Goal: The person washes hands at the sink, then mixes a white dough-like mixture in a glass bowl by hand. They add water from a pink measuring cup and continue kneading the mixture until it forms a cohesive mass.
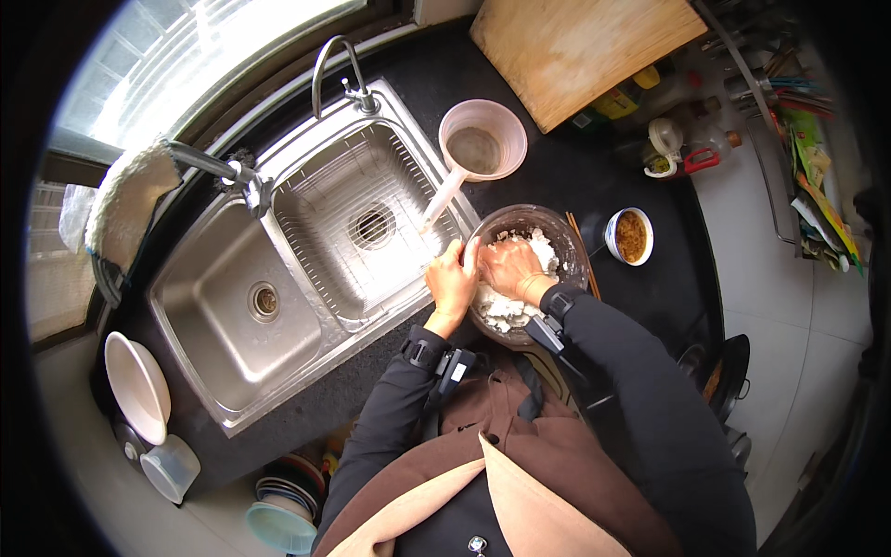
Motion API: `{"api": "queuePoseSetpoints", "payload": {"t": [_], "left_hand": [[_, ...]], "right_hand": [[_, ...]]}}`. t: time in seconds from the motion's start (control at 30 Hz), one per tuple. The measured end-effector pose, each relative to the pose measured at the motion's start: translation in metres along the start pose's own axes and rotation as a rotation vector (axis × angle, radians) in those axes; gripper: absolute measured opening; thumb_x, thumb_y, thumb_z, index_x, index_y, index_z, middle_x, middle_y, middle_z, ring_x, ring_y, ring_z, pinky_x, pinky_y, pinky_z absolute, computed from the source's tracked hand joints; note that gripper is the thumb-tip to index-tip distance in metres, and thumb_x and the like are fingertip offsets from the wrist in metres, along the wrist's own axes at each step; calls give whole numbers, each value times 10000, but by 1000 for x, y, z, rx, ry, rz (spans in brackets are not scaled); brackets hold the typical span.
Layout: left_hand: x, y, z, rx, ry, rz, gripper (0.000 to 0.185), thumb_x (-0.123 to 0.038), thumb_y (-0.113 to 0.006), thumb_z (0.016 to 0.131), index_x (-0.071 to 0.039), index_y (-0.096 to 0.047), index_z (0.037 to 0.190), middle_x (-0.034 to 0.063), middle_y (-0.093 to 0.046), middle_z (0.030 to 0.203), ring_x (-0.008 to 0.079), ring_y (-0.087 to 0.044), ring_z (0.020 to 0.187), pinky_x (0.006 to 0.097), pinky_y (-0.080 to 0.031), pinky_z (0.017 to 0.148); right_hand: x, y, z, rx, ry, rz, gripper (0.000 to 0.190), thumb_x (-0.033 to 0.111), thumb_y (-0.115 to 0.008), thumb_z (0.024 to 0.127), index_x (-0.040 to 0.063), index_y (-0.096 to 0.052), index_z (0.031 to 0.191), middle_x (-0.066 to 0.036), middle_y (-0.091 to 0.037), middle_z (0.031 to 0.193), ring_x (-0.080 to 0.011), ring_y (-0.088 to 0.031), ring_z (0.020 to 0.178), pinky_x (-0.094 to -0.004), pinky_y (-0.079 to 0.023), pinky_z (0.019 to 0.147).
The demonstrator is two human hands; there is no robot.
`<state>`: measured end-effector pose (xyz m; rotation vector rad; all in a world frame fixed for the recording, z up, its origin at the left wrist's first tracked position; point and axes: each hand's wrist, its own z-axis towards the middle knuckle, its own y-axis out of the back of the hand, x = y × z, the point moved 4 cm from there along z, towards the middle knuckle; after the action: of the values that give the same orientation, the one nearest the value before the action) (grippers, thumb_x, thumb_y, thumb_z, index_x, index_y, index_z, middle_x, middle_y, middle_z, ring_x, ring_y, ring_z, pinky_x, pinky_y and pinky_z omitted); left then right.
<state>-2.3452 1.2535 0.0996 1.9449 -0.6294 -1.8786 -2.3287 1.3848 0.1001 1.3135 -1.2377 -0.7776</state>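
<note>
A brown bowl sits at the counter's edge, right of the sink. White, crumbly dough fills much of it. My left hand grips the bowl's left rim, thumb up along the side. Inside the bowl, my right hand presses into the dough; its fingertips are partly hidden there, so their grip is unclear. A pair of wooden chopsticks lies along the bowl's right side. Just beyond the bowl is a pale pink long-handled dipper, its handle reaching over the sink's edge.
Left of me is a double steel sink with a faucet and a wire rack in one basin. A small bowl of brown food stands at right. A wooden board leans behind. A white basin sits far left.
</note>
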Motion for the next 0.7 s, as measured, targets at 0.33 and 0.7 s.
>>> {"api": "queuePoseSetpoints", "payload": {"t": [0.33, 0.7], "left_hand": [[29, -5, -3, -31, -41, -77, 475, -442, -652, 856, -23, -579, 644, 173, -553, 559, 349, -554, 494, 434, -411, 504], [64, -27, -8, 158, 337, -482, 218, -199, -661, 842, 15, -695, 863, 142, -674, 675, 160, -602, 588, 351, -474, 601]], "right_hand": [[9, 23, -36, 7, 188, -131, 576, 428, -609, 824, 139, -515, 1313, -190, -443, 1388, -355, -461, 1226, -499, -377, 995], [-41, 13, 11, 23, 345, -1, 163, 185, -571, 783, 59, -654, 721, -114, -651, 716, -304, -652, 691, -417, -522, 636]]}}
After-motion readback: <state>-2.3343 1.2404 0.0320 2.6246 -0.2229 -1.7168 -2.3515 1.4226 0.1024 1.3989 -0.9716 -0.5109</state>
